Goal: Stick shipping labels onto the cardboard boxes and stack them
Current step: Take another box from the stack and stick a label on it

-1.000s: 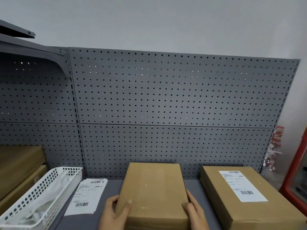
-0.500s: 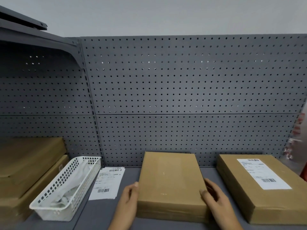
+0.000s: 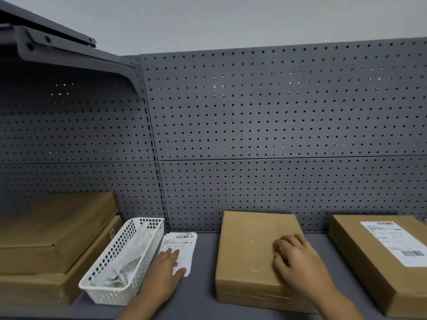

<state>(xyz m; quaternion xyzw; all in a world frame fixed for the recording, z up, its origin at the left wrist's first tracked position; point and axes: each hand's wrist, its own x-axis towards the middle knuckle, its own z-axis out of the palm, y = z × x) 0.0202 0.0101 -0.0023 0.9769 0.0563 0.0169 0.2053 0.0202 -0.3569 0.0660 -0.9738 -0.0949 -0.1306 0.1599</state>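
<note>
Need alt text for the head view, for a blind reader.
A person's left hand rests on a loose shipping label while the right hand lies on an unlabelled cardboard box; a labelled box sits right, a white basket left.

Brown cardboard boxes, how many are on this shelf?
4 brown cardboard boxes: upper left box on lower left box, plain middle box under the right hand, labelled right box. Others may be hidden.

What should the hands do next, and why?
Probably the left hand should lift the top label sheet it touches and carry it to the middle box. That box's top is bare, the right hand rests on it, and the right box is already labelled.
</note>
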